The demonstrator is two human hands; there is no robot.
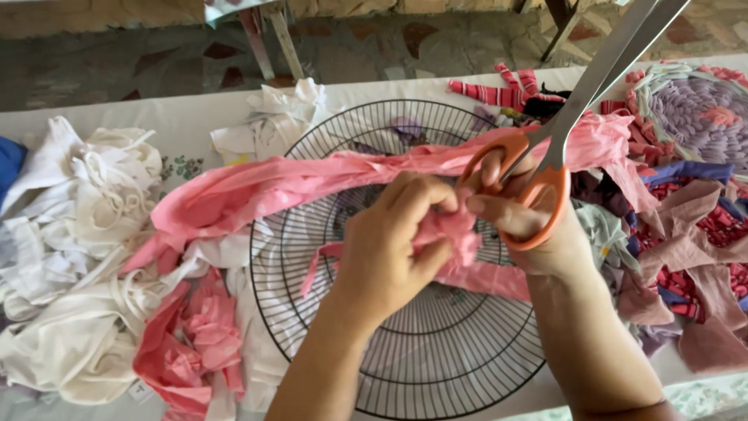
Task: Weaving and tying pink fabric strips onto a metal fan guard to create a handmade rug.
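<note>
My left hand (pixel 386 245) pinches a bunched end of pink fabric (pixel 448 230) above a round black wire fan guard (pixel 436 366). My right hand (pixel 526 226) has fingers through the orange handles of a pair of scissors (pixel 576 101), whose long steel blades point up and right, closed; its fingertips also touch the pink fabric. A long twisted pink fabric strip (pixel 296 183) runs from the left across the guard to the right behind both hands.
White cloth scraps (pixel 78 257) pile at the left, more pink scraps (pixel 195 335) below them. Mixed red, mauve and purple scraps (pixel 686 242) lie at right, beside a round woven rug (pixel 701 109). The table's far edge meets a stone floor (pixel 117 62).
</note>
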